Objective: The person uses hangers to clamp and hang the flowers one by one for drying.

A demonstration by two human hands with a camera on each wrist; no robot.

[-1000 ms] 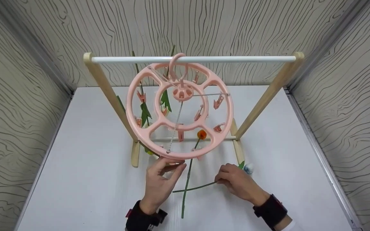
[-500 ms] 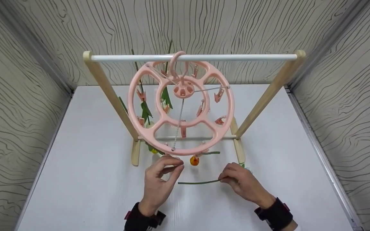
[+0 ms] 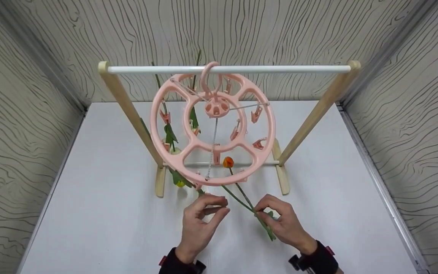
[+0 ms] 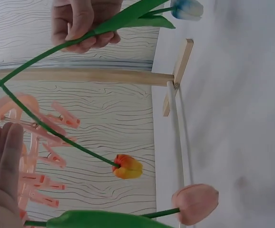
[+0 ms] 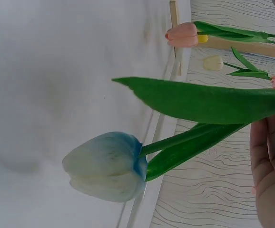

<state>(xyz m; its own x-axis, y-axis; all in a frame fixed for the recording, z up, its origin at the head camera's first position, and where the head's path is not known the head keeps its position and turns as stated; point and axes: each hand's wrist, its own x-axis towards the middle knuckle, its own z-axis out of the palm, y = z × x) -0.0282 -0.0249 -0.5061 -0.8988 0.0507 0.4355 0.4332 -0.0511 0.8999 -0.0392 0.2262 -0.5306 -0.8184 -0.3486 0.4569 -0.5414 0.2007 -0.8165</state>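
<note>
My right hand [image 3: 285, 224] pinches the green stem of a blue-and-white tulip [image 5: 104, 166], whose flower points down towards the table. The stem reaches towards the front of a pink round clip hanger [image 3: 219, 182]. My left hand [image 3: 200, 228] is just in front of the hanger's rim, thumb and fingers apart, with nothing seen between them. An orange tulip [image 3: 228, 162] is at the rim, its long stem crossing the blue tulip's stem; whether a clip holds it I cannot tell. A pink tulip [image 4: 196, 204] hangs close to my left hand.
The hanger hooks over a white bar [image 3: 280, 69] on a wooden stand [image 3: 127, 110]. Pink clips [image 3: 257, 114] dangle around its rings. Several other tulips hang at its left side, including a white one [image 5: 213, 62]. A white tabletop [image 3: 101, 213] lies beneath.
The orange tulip swings, its flower dipping towards me and then back. My left hand moves away from the rim, slightly right and nearer. The blue tulip's stem now tilts up towards the hanger.
</note>
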